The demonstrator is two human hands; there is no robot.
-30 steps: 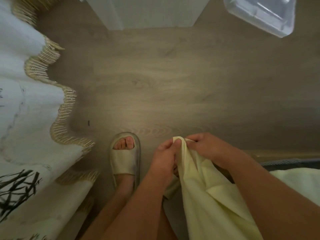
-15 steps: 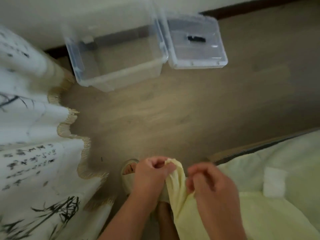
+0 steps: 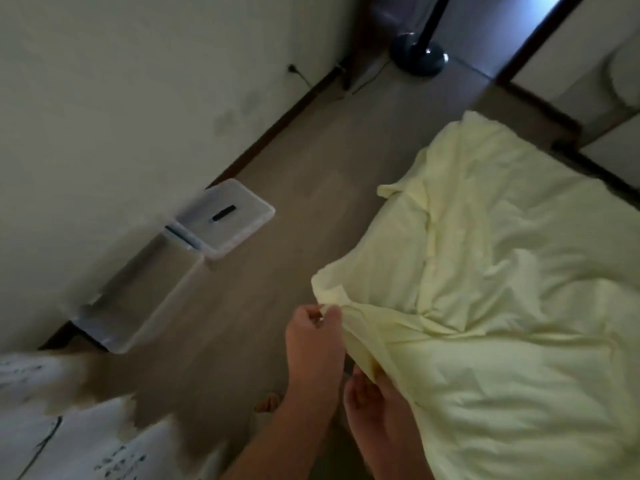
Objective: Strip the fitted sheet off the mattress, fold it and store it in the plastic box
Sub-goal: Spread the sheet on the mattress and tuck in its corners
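The left hand [image 3: 313, 336] is curled, with thumb and forefinger pinching a gathered edge of the pale yellow sheet [image 3: 502, 306] and holding it up above the floor [image 3: 294, 188]. The right hand [image 3: 369, 403] sits lower and closer to the body. Its fingers are curled into the same edge of the sheet, and the cloth drapes over part of them, so the exact grip is hard to make out. Between the two hands the edge runs taut.

The rest of the sheet lies loose and crumpled across the bed on the right, covering whatever is beneath it and running out of view at the right and bottom edges. The whole picture is blurred and dim.

A clear plastic box [image 3: 152, 299] stands open on the floor against the wall [image 3: 121, 98], well apart from the hands. Only the floor colour shows through its sides. Its lid [image 3: 239, 209] lies flat at the box's far end, touching it, with a dark mark at its middle.

A white cloth with black ink marks [image 3: 69, 441] fills the lower left corner. A dark round stand base [image 3: 417, 53] sits on the floor at the top.
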